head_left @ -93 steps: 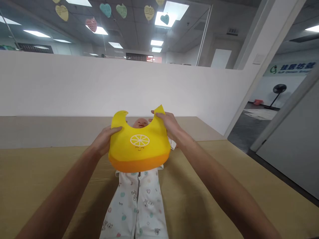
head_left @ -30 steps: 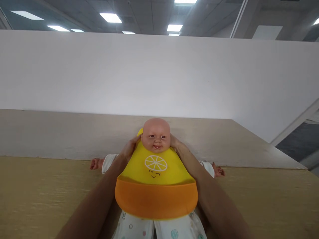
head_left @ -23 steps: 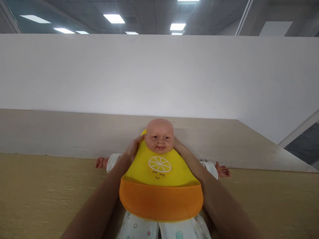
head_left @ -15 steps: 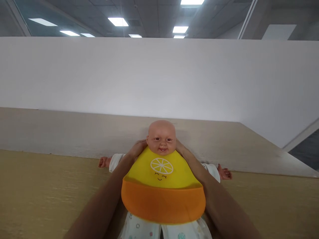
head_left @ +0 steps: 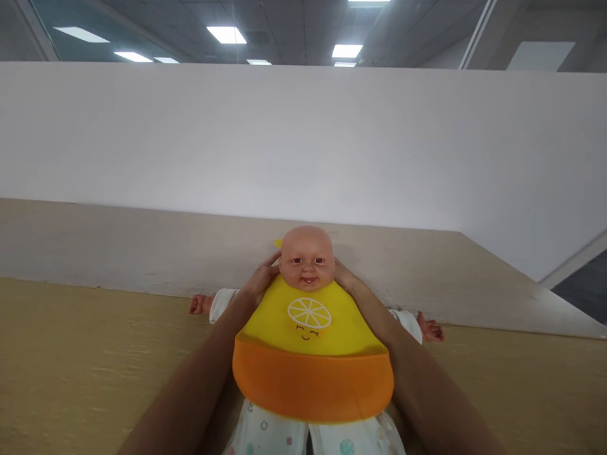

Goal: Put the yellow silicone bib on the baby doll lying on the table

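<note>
A bald baby doll (head_left: 308,256) lies face up, its arms spread out in white sleeves. Over its chest is a bib (head_left: 309,338), yellow with a lemon slice and smiling face, and an orange catch pocket (head_left: 313,385) along the bottom. My left hand (head_left: 262,279) is at the left side of the doll's neck, closed on the bib's neckband; a yellow strap end (head_left: 277,242) pokes out beside the head, above its fingers. My right hand (head_left: 343,275) reaches behind the neck from the other side. Its fingers are hidden by the doll's head.
The doll lies on a yellowish-tan surface (head_left: 95,354), with a paler grey-beige strip (head_left: 142,249) behind it. A white partition (head_left: 284,139) stands along the back, below glass and ceiling lights. Patterned white trousers (head_left: 275,430) cover the doll's legs.
A yellow strap end now shows on the left beside the doll's head. My left fingers have risen slightly there. The view has shifted a little; the doll still lies in place.
</note>
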Demonstrator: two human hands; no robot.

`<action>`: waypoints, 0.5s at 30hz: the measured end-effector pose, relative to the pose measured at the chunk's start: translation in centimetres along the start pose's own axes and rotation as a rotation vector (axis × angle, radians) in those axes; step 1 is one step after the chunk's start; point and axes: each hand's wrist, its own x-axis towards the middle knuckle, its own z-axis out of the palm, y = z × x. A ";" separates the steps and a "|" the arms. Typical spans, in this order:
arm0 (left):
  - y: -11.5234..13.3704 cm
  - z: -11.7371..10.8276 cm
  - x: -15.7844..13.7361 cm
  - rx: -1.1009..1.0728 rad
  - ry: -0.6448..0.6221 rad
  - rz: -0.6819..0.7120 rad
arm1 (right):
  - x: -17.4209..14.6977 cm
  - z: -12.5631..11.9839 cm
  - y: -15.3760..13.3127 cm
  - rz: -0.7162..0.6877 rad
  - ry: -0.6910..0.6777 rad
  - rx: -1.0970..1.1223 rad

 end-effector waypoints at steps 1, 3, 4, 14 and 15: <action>0.0 0.0 0.0 0.009 0.004 -0.002 | 0.0 -0.2 0.0 -0.005 -0.005 -0.001; -0.1 0.0 0.1 0.024 0.010 0.002 | 0.5 -0.3 0.0 -0.013 -0.013 -0.001; -0.1 -0.1 0.1 0.029 0.012 0.009 | 1.0 -0.3 -0.1 -0.017 -0.016 0.001; 0.9 0.5 -0.3 -0.071 -0.087 -0.241 | 8.1 1.3 -0.5 0.176 -0.028 -0.013; 0.9 0.5 -0.4 -0.074 -0.074 -0.273 | 8.2 1.2 -0.3 0.177 -0.039 -0.013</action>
